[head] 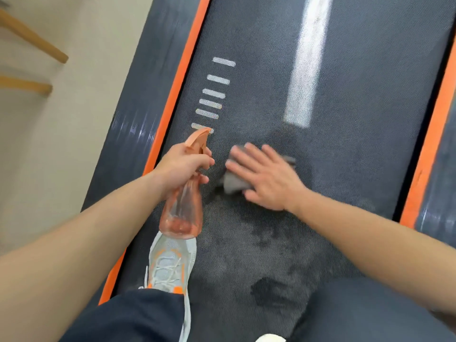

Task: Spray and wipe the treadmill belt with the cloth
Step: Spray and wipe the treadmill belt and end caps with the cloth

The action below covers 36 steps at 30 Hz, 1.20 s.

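Right hand point(266, 178) presses cloth point(233, 182) — belt point(345, 144) (damp).

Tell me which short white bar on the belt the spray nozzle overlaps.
The nearest of the six bars: the spray bottle's nozzle covers its end; the other five lie clear beyond.

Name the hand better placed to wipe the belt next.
Right. The right hand presses the grey cloth flat on the belt, beside dark wet-looking patches; the left hand grips the spray bottle.
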Motion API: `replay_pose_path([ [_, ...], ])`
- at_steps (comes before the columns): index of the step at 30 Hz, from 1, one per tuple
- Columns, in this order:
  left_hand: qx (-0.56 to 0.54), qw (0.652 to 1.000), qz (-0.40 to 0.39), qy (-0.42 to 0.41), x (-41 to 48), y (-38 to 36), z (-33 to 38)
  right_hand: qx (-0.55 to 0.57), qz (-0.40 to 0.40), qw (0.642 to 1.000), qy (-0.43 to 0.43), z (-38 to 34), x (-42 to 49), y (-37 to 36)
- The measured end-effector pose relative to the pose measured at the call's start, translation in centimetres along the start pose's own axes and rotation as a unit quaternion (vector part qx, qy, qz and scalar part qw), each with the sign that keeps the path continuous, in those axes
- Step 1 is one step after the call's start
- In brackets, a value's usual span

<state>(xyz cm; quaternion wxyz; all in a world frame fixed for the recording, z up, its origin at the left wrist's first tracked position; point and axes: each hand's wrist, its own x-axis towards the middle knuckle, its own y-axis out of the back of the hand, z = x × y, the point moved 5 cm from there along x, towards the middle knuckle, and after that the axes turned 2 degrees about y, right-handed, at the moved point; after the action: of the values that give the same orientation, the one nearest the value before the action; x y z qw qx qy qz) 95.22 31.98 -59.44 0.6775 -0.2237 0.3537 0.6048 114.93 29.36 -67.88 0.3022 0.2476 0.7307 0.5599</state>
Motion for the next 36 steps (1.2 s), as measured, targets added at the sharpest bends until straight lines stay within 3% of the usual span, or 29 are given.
replay_pose_path([
  [4, -0.008, 1.0, 0.015, 0.015, -0.3, -0.5, -1.3, 0.026, 0.034, 0.972, -0.233, 7.6, 1.3, 2.8],
  [8, 0.024, 0.999, 0.021, 0.038, -0.8, -1.5, -1.9, 0.056, 0.052, 0.929, -0.362, 10.1, -0.5, 3.4],
  [15, 0.138, 0.987, 0.023, 0.08, -1.9, -2.0, -2.4, 0.077, 0.042, 0.926, -0.368, 10.2, -1.1, 3.5],
  [24, 0.143, 0.979, 0.055, 0.131, -3.3, 0.3, -3.4, 0.082, 0.076, 0.923, -0.368, 9.5, -0.9, 4.2],
  [28, 0.136, 0.981, 0.053, 0.126, -3.8, 1.1, -3.2, 0.046, 0.064, 0.95, -0.303, 8.7, -0.2, 4.1],
  [33, 0.044, 0.992, 0.06, 0.104, -3.8, 3.4, -2.2, -0.009, 0.01, 0.997, -0.072, 3.8, 3.6, 3.1],
  [36, 0.045, 0.992, 0.074, 0.088, -3.4, 5.4, -1.2, -0.031, -0.01, 0.999, 0.036, 2.2, 7.4, 2.8],
])
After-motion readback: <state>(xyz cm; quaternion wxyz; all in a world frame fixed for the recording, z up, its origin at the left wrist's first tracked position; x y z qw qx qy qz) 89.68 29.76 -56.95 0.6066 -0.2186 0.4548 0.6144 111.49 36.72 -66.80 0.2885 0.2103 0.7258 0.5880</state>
